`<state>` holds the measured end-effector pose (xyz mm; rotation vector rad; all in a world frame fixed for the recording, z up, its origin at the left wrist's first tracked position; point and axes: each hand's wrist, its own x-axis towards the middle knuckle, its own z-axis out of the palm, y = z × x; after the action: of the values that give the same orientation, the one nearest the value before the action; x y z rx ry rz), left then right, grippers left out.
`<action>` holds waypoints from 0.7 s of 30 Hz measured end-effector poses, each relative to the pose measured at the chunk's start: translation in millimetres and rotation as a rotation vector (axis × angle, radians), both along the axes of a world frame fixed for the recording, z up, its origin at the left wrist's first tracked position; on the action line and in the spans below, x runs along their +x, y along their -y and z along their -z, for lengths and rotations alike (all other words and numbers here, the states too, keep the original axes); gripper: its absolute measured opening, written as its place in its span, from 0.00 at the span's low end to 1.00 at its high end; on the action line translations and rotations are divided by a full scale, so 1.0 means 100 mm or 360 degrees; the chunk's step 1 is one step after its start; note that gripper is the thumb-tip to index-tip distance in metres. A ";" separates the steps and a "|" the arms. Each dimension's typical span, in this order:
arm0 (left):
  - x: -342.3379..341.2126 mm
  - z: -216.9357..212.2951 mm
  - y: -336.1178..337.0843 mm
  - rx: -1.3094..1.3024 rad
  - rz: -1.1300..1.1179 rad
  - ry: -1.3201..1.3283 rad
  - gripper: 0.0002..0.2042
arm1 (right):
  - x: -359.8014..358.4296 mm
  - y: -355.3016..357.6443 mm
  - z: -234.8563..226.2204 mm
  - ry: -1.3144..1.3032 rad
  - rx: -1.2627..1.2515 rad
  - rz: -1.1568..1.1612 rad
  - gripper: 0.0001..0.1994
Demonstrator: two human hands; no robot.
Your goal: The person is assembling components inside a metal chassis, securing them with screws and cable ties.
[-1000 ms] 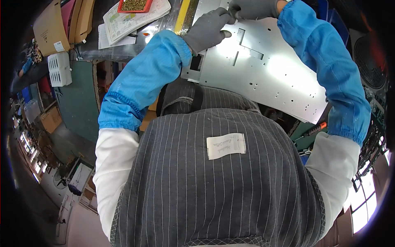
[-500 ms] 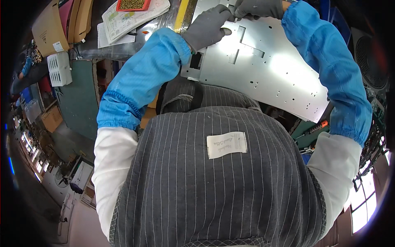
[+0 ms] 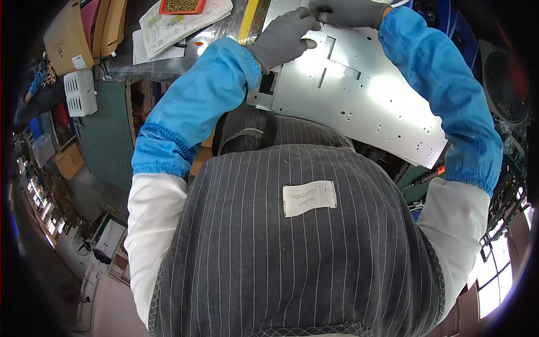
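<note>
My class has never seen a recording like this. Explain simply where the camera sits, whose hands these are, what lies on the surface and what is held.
There is no machine here. A wide fisheye camera on a person's head looks down, so straight edges bend. The grey-gloved left hand and grey-gloved right hand are the wearer's own; below is their dark striped cloth apron.

A flat silver metal panel with holes and slots lies before them. To its left, loose white printed papers and a red shallow tray of small brass-coloured pieces sit on a dark table.

The hands meet over the panel's far part; whether the fingertips pinch something small cannot be told.
</note>
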<state>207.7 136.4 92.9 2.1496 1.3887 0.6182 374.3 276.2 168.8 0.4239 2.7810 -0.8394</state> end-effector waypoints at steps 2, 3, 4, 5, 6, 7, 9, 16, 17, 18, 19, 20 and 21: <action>0.02 -0.01 -0.01 -0.0013 -0.0005 -0.0003 0.19 | 0.05 0.00 0.06 -0.0035 0.0033 -0.0004 0.09; 0.01 -0.02 -0.02 -0.0019 0.0003 0.0016 0.18 | 0.06 0.01 0.07 -0.0036 0.0012 0.0030 0.09; 0.01 -0.03 -0.02 -0.0025 0.0012 0.0036 0.18 | 0.06 0.02 0.07 -0.0037 -0.0010 0.0065 0.09; 0.01 -0.03 -0.02 -0.0027 0.0015 0.0037 0.18 | 0.09 0.02 0.07 -0.0036 -0.0012 0.0067 0.09; -0.01 -0.02 -0.01 0.0000 0.0016 0.0041 0.18 | 0.05 0.08 -0.07 0.0012 -0.0033 0.0121 0.09; -0.01 -0.02 -0.01 0.0029 0.0024 0.0047 0.19 | 0.04 0.12 -0.15 0.0060 -0.0051 0.0181 0.09; -0.01 -0.01 -0.02 0.0044 0.0026 0.0034 0.18 | 0.07 0.15 -0.15 0.0048 -0.0071 0.0233 0.08; 0.01 -0.03 -0.03 0.0000 0.0034 -0.0004 0.18 | 0.16 0.14 -0.05 -0.0109 -0.0112 0.0215 0.08; 0.01 -0.03 -0.03 0.0001 0.0036 -0.0002 0.18 | 0.20 0.15 0.00 -0.0107 -0.0111 0.0217 0.08; 0.00 -0.03 -0.03 0.0013 0.0038 0.0003 0.18 | 0.21 0.17 0.01 -0.0171 -0.0095 0.0221 0.08; 0.00 -0.02 -0.03 0.0025 0.0040 0.0008 0.17 | 0.21 0.18 0.01 -0.0234 -0.0078 0.0226 0.08; 0.00 -0.01 -0.02 0.0025 0.0040 0.0009 0.17 | 0.22 0.18 0.02 -0.0233 -0.0079 0.0226 0.08; 0.00 -0.01 -0.02 0.0036 0.0036 0.0008 0.17 | 0.21 0.20 0.01 -0.0200 -0.0054 0.0242 0.08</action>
<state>207.4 138.6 94.3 2.1770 1.3592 0.6331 395.3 256.5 167.6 0.6028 2.8726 -0.9772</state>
